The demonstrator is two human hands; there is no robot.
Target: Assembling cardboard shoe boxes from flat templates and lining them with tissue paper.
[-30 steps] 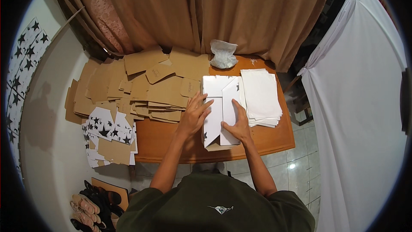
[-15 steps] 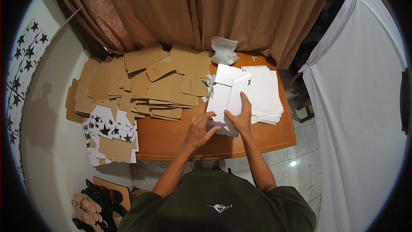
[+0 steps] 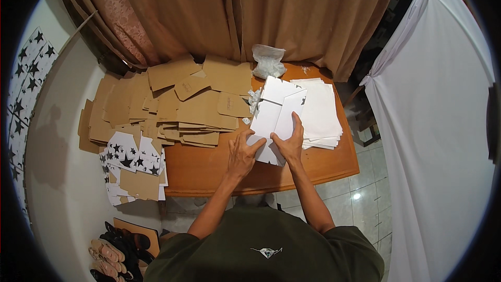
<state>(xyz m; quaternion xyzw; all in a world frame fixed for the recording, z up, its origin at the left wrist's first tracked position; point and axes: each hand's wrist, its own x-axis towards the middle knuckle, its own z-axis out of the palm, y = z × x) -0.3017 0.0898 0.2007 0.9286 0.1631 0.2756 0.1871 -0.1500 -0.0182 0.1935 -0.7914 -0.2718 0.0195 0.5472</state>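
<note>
The flap [image 3: 267, 150] was part way up a moment ago; now it lies down on the white box [image 3: 285, 112] (so this end looks nearly covered). The left hand [image 3: 241, 152] and right hand [image 3: 288, 143] touch it, thumbs spread, right of the desk's [image 3: 201, 175] near-edge middle.

Left hand [image 3: 241, 154]: centre, at the lower left of the white box [image 3: 267, 116]
Right hand [image 3: 290, 147]: centre, on its right panel
Brown cardboard [image 3: 202, 111]: piled left of centre on the table [image 3: 203, 175]
White sheets [image 3: 320, 109]: right of centre
Plastic bag [image 3: 269, 63]: upper centre
</note>
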